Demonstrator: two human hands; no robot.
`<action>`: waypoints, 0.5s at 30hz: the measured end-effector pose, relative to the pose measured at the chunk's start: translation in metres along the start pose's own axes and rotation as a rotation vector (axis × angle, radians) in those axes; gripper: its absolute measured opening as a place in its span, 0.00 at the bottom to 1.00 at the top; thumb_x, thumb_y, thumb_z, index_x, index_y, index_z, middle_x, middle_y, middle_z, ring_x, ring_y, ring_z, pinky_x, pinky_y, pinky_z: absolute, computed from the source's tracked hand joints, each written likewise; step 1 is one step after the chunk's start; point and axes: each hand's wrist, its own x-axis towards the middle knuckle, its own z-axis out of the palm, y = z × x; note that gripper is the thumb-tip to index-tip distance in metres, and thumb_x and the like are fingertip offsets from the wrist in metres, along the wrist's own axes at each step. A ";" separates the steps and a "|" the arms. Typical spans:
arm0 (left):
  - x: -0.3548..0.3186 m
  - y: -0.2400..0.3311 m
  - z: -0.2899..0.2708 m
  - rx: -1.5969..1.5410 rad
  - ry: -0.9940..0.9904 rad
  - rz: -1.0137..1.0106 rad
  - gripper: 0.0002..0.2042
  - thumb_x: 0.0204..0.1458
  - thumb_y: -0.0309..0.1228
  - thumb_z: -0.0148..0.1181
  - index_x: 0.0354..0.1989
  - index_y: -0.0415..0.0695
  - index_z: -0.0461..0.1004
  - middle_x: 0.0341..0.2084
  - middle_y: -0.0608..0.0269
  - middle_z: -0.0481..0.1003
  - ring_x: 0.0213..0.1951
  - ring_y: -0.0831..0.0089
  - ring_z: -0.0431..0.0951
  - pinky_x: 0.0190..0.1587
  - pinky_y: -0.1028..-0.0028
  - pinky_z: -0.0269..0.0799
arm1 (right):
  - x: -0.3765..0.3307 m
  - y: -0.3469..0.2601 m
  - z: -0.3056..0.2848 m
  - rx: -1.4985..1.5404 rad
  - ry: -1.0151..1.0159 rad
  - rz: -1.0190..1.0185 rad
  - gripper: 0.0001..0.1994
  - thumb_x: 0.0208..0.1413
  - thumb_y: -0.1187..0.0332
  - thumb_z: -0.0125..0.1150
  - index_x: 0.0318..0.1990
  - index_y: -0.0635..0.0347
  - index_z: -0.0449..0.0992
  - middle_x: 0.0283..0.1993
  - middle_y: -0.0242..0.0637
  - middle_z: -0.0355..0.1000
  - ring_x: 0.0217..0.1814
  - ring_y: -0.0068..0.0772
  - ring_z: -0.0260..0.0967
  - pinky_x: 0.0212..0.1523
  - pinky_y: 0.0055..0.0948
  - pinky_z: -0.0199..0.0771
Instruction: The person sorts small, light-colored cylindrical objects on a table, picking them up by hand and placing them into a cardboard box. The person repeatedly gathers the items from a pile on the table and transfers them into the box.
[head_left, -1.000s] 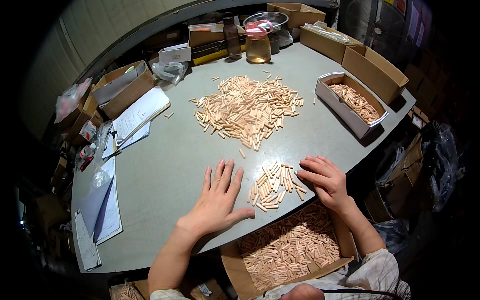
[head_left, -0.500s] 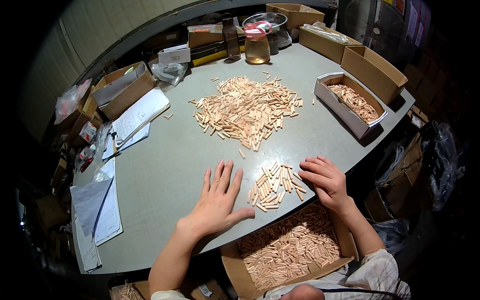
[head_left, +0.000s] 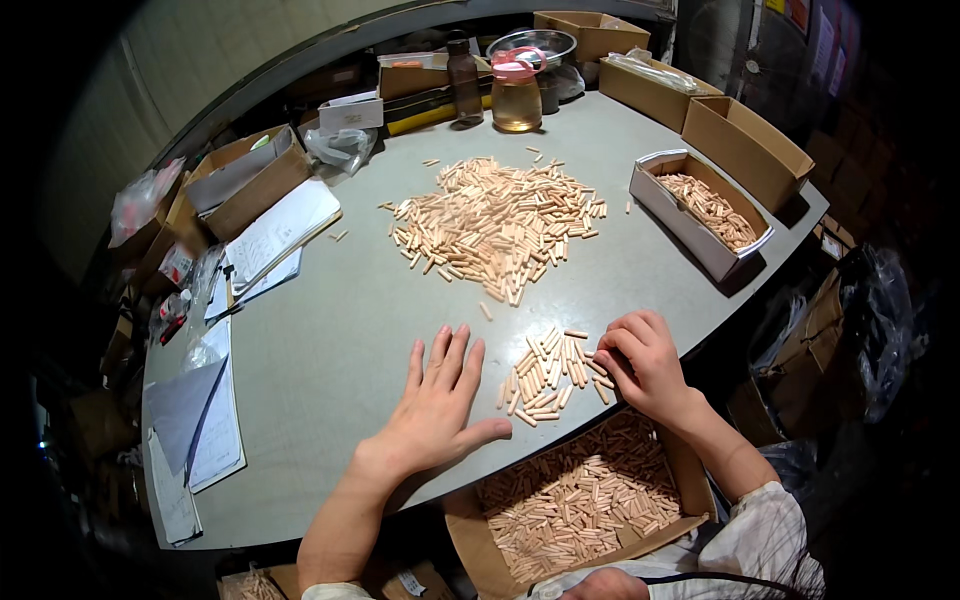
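A small group of wooden dowels (head_left: 548, 372) lies near the front edge of the grey table. Left of it, my left hand (head_left: 432, 400) rests flat on the tabletop with its fingers spread, holding nothing. My right hand (head_left: 645, 362) is at the group's right edge, fingers curled and thumb brought in against them. Its fingertips meet among the outermost dowels; whether one is pinched there is hidden. Farther back lies a large heap of dowels (head_left: 500, 222). Below the table edge, close to my body, an open cardboard box (head_left: 695, 478) holds very many more.
A white-sided box (head_left: 690, 228) of dowels stands at the right, beside a brown carton (head_left: 750, 150). A jug with a pink lid (head_left: 517, 100) and a dark bottle (head_left: 464, 85) stand at the back. Papers (head_left: 215, 420) and a notebook (head_left: 285, 222) lie along the left.
My right hand has gone from stretched fingers to a curled, pinching shape at the small group's right edge. My left hand stays flat in nearly the same place.
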 end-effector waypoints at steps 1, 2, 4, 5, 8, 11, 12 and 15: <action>0.000 0.000 0.000 -0.008 0.006 0.000 0.55 0.61 0.69 0.54 0.78 0.28 0.47 0.79 0.29 0.45 0.81 0.35 0.40 0.79 0.38 0.34 | 0.000 0.001 0.002 -0.016 0.005 -0.005 0.04 0.58 0.72 0.68 0.36 0.58 0.77 0.41 0.39 0.73 0.48 0.47 0.69 0.52 0.42 0.67; 0.000 0.000 0.000 -0.017 0.013 0.000 0.55 0.61 0.69 0.53 0.78 0.28 0.47 0.79 0.28 0.45 0.81 0.35 0.40 0.79 0.38 0.34 | -0.001 0.002 0.004 -0.034 0.008 -0.009 0.04 0.59 0.73 0.68 0.37 0.59 0.77 0.41 0.39 0.73 0.49 0.48 0.69 0.53 0.43 0.67; 0.000 0.001 0.002 -0.017 0.030 -0.003 0.55 0.61 0.69 0.53 0.78 0.28 0.47 0.78 0.28 0.45 0.81 0.35 0.41 0.79 0.38 0.35 | -0.003 0.003 0.006 -0.066 0.002 -0.009 0.04 0.60 0.73 0.66 0.38 0.59 0.76 0.42 0.40 0.73 0.49 0.48 0.69 0.53 0.43 0.66; 0.000 0.001 0.002 -0.016 0.038 -0.002 0.55 0.61 0.69 0.53 0.78 0.28 0.47 0.78 0.28 0.45 0.81 0.35 0.41 0.79 0.38 0.35 | -0.002 0.002 0.006 -0.081 -0.005 -0.003 0.03 0.61 0.73 0.66 0.38 0.59 0.76 0.42 0.40 0.73 0.49 0.48 0.69 0.53 0.43 0.66; 0.000 0.001 -0.001 -0.048 0.016 -0.003 0.55 0.63 0.67 0.53 0.78 0.25 0.45 0.78 0.25 0.45 0.81 0.35 0.39 0.79 0.38 0.32 | -0.001 0.001 0.005 -0.091 -0.021 0.007 0.03 0.62 0.72 0.65 0.38 0.59 0.76 0.43 0.40 0.72 0.50 0.48 0.68 0.54 0.43 0.66; -0.001 0.000 0.001 -0.042 0.021 -0.002 0.55 0.63 0.67 0.53 0.78 0.25 0.45 0.78 0.25 0.45 0.81 0.34 0.39 0.79 0.38 0.32 | -0.001 0.001 0.005 -0.068 -0.004 0.000 0.03 0.62 0.73 0.65 0.39 0.59 0.77 0.42 0.40 0.72 0.50 0.48 0.69 0.54 0.43 0.66; -0.001 -0.001 0.001 -0.045 0.023 -0.001 0.55 0.63 0.67 0.53 0.78 0.25 0.45 0.78 0.25 0.45 0.81 0.34 0.39 0.79 0.38 0.32 | -0.002 0.001 0.004 -0.058 0.007 -0.005 0.03 0.62 0.73 0.65 0.39 0.59 0.77 0.42 0.40 0.73 0.49 0.48 0.69 0.54 0.43 0.66; -0.001 -0.002 0.003 -0.039 0.033 0.002 0.55 0.63 0.67 0.53 0.78 0.26 0.46 0.78 0.26 0.45 0.81 0.35 0.39 0.79 0.38 0.33 | -0.005 -0.001 0.001 -0.042 0.011 -0.024 0.02 0.62 0.73 0.65 0.39 0.58 0.77 0.41 0.39 0.73 0.48 0.48 0.69 0.54 0.43 0.67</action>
